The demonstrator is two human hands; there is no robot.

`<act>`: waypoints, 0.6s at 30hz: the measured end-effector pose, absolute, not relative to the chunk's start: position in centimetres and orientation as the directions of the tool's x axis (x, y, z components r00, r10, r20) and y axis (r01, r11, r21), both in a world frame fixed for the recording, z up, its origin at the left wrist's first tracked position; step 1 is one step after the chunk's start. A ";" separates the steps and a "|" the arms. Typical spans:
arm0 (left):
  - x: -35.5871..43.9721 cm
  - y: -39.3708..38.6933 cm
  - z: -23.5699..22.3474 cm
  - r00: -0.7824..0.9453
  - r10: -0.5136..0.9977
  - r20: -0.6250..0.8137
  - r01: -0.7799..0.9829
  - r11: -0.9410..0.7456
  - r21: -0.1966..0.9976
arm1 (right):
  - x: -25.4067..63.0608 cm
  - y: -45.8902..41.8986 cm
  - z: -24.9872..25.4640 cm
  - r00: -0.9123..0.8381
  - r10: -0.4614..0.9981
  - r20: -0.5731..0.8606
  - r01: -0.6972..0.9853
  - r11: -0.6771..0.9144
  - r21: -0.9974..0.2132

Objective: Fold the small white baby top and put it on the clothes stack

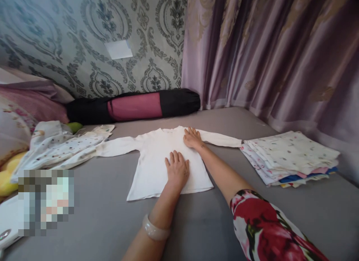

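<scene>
A small white long-sleeved shirt [157,160] lies spread flat on the grey bed sheet [103,201], both sleeves stretched out sideways. My left hand [178,169] rests palm down on its lower middle, fingers apart. Higher up, near the collar and the right shoulder, my right hand [193,137] also lies flat on the cloth. Neither hand grips anything. The left sleeve's end meets a loose patterned garment [64,143], and the right cuff reaches the edge of a stack of folded clothes [294,152].
A black and pink rolled bag [134,106] lies along the wallpapered wall. Purple curtains [252,48] hang at the right. Pink bedding [28,104], a yellow plush thing [11,175] and a partly blurred white object [14,216] are at the left.
</scene>
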State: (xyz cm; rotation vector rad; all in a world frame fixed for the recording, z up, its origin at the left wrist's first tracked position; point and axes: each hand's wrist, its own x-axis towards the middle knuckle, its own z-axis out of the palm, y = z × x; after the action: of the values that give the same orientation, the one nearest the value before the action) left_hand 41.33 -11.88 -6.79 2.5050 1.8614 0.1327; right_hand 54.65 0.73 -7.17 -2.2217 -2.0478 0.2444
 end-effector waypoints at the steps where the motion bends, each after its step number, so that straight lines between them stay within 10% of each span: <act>1: 41.3 -11.9 -6.8 0.288 0.956 0.064 0.955 -0.291 0.061 | 54.7 0.8 -7.2 0.083 0.996 -0.045 0.976 -0.090 -0.200; 10: 41.1 -12.0 -6.9 0.288 0.955 0.067 0.953 -0.293 0.078 | 57.0 -0.4 -5.1 0.139 0.989 0.054 0.918 -0.108 -0.381; 18: 41.0 -12.0 -6.9 0.286 0.956 0.063 0.952 -0.291 0.095 | 62.9 -2.7 -4.7 0.429 0.900 -0.070 0.844 -0.428 -0.325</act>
State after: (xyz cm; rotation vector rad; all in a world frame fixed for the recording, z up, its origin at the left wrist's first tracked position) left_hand 41.04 -12.01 -6.92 2.4884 1.8463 0.1662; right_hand 62.95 -2.67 -4.74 -2.4435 -1.5220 0.3422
